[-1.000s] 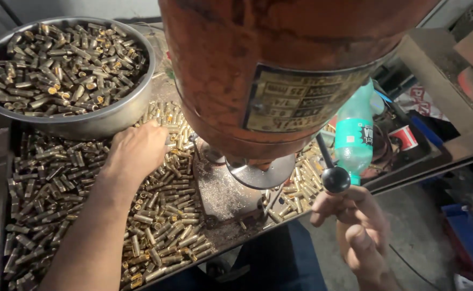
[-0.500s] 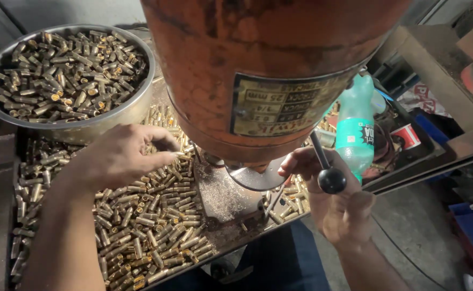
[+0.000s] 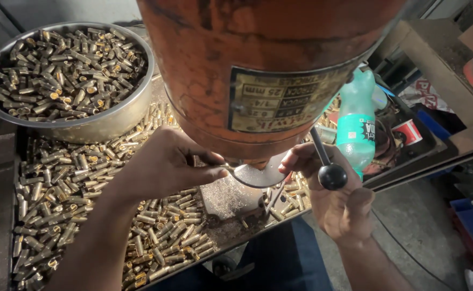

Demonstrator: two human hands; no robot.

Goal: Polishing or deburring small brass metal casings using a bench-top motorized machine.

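- Head view: the left hand (image 3: 163, 164) reaches in under the big orange machine head (image 3: 268, 70). Its thumb and fingers are pinched together at the edge of the round metal plate (image 3: 258, 175) below the spindle. Something small seems to sit between the fingertips, most likely one of the brass pieces, but it is too hidden to be sure.
- The right hand (image 3: 336, 202) rests at the feed lever (image 3: 322, 156). Its fingers curl loosely beside the rod, and the black ball knob (image 3: 332, 176) lies against the palm side; whether the grip is clenched around it, I cannot tell.
- Loose brass tubes (image 3: 58, 183) cover the tabletop tray (image 3: 21, 140) around both hands, and more fill the steel bowl (image 3: 99, 121) at the back left.
- Judged by look, each tube is light, stiff and smooth, so it would roll and slip easily. A fingertip pinch across the sides near one end suits it best.
- A green plastic bottle (image 3: 357, 126) stands to the right, behind the lever.
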